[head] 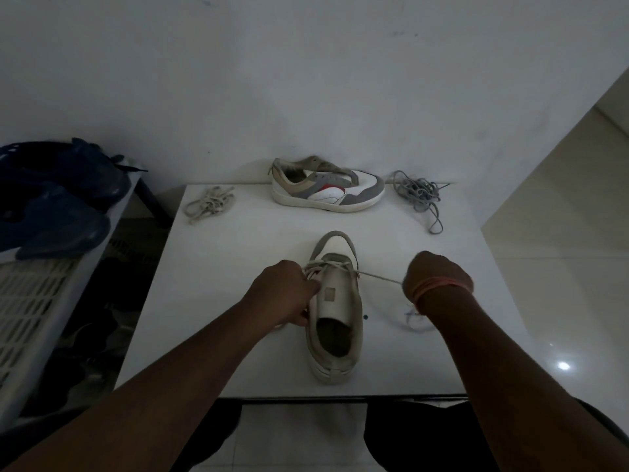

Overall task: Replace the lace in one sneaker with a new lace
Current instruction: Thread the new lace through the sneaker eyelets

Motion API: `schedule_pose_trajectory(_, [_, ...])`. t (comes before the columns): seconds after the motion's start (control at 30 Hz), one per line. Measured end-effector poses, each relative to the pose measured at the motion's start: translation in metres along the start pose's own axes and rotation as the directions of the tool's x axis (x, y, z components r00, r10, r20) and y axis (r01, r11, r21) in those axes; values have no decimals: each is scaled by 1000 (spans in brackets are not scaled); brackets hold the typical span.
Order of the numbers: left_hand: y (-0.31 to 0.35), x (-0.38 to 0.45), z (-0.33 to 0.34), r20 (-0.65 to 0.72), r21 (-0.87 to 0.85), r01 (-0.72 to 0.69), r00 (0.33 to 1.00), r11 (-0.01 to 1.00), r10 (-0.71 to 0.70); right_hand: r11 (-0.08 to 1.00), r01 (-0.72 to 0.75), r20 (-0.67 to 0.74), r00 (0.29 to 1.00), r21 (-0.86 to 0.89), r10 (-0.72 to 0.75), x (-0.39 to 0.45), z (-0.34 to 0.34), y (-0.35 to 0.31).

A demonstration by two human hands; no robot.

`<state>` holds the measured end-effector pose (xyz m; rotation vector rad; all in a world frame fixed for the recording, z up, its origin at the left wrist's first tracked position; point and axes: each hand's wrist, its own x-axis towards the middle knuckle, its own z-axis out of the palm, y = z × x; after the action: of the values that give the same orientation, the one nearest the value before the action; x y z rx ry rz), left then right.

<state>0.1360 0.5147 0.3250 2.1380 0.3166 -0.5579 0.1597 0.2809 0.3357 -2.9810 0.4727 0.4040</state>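
A beige and white sneaker point(335, 311) stands on the white table point(218, 294), toe pointing away from me. A cream lace point(377, 276) runs through its upper eyelets. My left hand point(286, 294) grips the sneaker's left side at the eyelets, fingers curled. My right hand point(437, 274) is closed in a fist to the right of the sneaker and holds the lace end, which stretches taut from the eyelets to that hand. An orange band circles my right wrist.
A second sneaker point(328, 187) lies at the table's far edge by the wall. A loose beige lace point(209, 203) is bundled at the far left, a grey lace point(420, 195) at the far right. Dark blue shoes point(58, 212) sit on a white rack to the left.
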Motion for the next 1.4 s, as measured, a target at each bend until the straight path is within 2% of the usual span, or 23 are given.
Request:
schedule_pose_trajectory(0.03, [0, 1, 0, 7, 3, 2, 1000, 1000, -2, 996, 16, 13, 1000, -93, -15, -1, -2, 3])
schedule_pose_trajectory(0.1, [2, 2, 1, 9, 2, 3, 1000, 1000, -3, 971, 165, 21, 986, -171, -164, -4, -2, 0])
schedule_pose_trajectory(0.17, [3, 3, 3, -5, -6, -10, 1000, 1000, 10, 946, 325, 57, 944, -6, -324, -6, 1, -13])
schedule_pose_trajectory(0.23, [3, 2, 5, -15, -9, -20, 1000, 1000, 20, 920, 366, 49, 925, 142, -376, -8, 5, -28])
schedule_pose_trajectory(0.33, [3, 0, 6, -10, -21, -23, 1000, 1000, 23, 920, 372, -14, 928, 125, -373, -7, 11, -36])
schedule_pose_trajectory(0.47, [3, 3, 5, -12, -39, -5, 1000, 999, 5, 976, 207, -48, 976, -71, -210, 5, 12, -13])
schedule_pose_trajectory(0.53, [4, 3, 6, -15, -39, -9, 1000, 999, 9, 986, 162, -39, 986, 37, -161, 17, 11, 0])
schedule_pose_trajectory(0.63, [6, 3, 6, -11, -7, -37, 999, 999, 37, 874, 288, -42, 954, 391, -296, 16, 18, -14])
schedule_pose_trajectory(0.67, [7, 3, 6, -11, 2, -45, 999, 999, 45, 830, 344, -51, 932, 440, -359, 11, 21, -24])
schedule_pose_trajectory(0.73, [6, 3, 7, -11, -3, -43, 999, 999, 43, 798, 422, -69, 897, 430, -437, 1, 31, -39])
schedule_pose_trajectory(0.8, [5, 3, 7, -16, -52, -13, 1000, 999, 12, 869, 365, -84, 930, 334, -359, 2, 30, -38])
schedule_pose_trajectory(0.87, [4, 3, 6, -8, -110, 26, 1000, 994, -27, 969, 164, -92, 985, 185, -149, 11, 21, -23])
schedule_pose_trajectory(0.93, [4, 3, 5, 4, -144, 52, 999, 988, -52, 999, -34, -34, 999, 27, 35, 15, 15, -3])
schedule_pose_trajectory(0.97, [4, 2, 5, 6, -151, 55, 998, 987, -55, 998, -62, 13, 998, -22, 62, 14, 15, 3])
schedule_pose_trajectory(1.0, [5, 3, 6, 7, -148, 52, 999, 988, -52, 998, -37, 59, 997, -56, 40, 11, 17, 4])
schedule_pose_trajectory(1.07, [6, 3, 6, 3, -130, 39, 999, 991, -39, 990, 135, 83, 988, -30, -132, 6, 23, -6])
schedule_pose_trajectory(1.17, [6, 3, 7, 1, -98, 6, 1000, 995, -6, 896, 392, -44, 919, 210, -392, 1, 27, -32])
schedule_pose_trajectory(1.23, [5, 3, 7, 3, -80, -10, 1000, 997, 10, 859, 457, -96, 889, 232, -447, -1, 26, -42])
schedule_pose_trajectory(1.3, [4, 2, 6, 6, -95, 3, 1000, 995, -3, 919, 365, -96, 930, 149, -354, 3, 24, -38])
schedule_pose_trajectory(1.4, [4, 0, 4, 13, -120, 26, 1000, 992, -25, 997, 69, -78, 995, 40, -65, 12, 13, -13])
